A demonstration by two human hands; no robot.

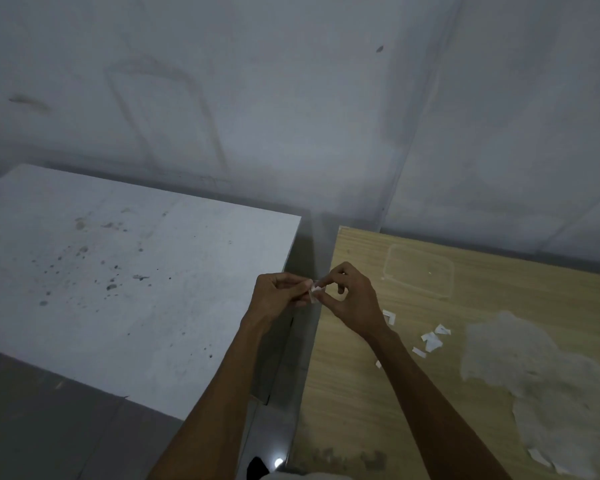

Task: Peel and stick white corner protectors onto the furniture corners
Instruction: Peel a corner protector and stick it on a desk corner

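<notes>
The step looked to be peeling the backing off a corner protector. It would go best by lifting one edge of the film with a fingernail and drawing it back slowly. The fingers should stay off the bared adhesive, and the piece should be held firmly by its outer faces.

Nearest, at about 4 o'clock from the hands, torn white backing scraps (430, 339) lay on the wooden table (361, 393). An L-shaped white piece (388, 317) lay just beside the right wrist.

Above the gap between the tables, the left hand (278, 294) was curled and pinched the small white corner protector (314, 292) between thumb and fingertips. The right hand (352, 299) met it from 3 o'clock and nipped the same piece with thumb and forefinger, its other fingers loosely bent.

The white table (118, 306) spread toward 9 o'clock. Whether the film had begun to lift was too small to tell.
</notes>
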